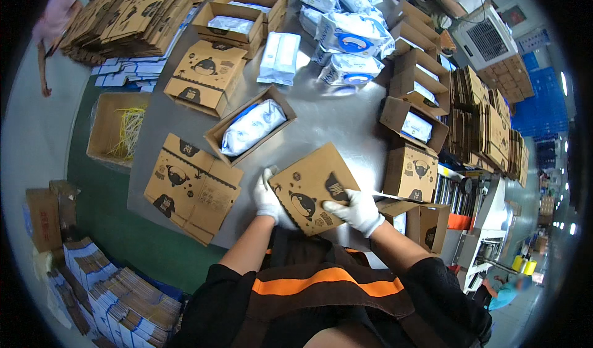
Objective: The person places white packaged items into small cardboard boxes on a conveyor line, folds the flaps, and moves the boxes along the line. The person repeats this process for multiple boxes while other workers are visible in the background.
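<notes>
Between my two gloved hands is a brown cardboard box [312, 184] with dark printed figures, tilted over the table's near edge. My left hand [267, 195] grips its left edge. My right hand [358, 210] clasps its right side, thumb on the printed face. Just beyond stands an open carton [213, 139] with a white-and-blue soft pack [254, 125] lying in it. A flattened carton [193, 187] rests on the table to the left of my left hand. Behind the open carton are a closed printed box [207, 73] and a single white pack [279, 58].
White-and-blue packs [352, 36] are heaped at the table's far side. Open cartons holding packs line the right edge [415, 122] and the far left [231, 24]. A roller conveyor [454, 190] stands at right. Flat cartons [139, 14] are stacked far left; a bin with yellow straps [117, 129] stands below.
</notes>
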